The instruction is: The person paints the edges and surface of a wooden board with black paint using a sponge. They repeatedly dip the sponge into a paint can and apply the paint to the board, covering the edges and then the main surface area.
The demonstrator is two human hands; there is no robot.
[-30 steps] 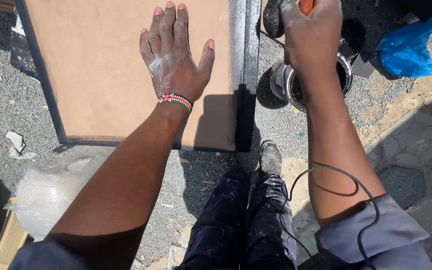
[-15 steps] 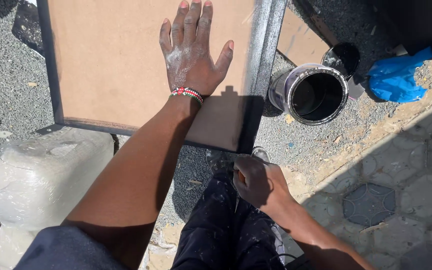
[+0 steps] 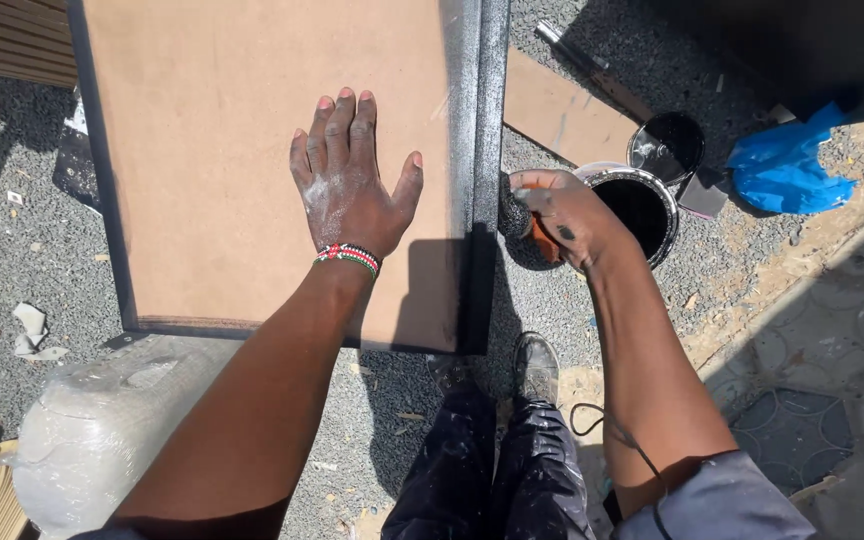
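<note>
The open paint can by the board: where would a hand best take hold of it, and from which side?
Probably the outer wall of the paint can, just below the rim, coming from the lower right over bare gravel. Its mouth is open with black paint inside, the right hand with the roller crowds its left, and the lid lies behind.
</note>
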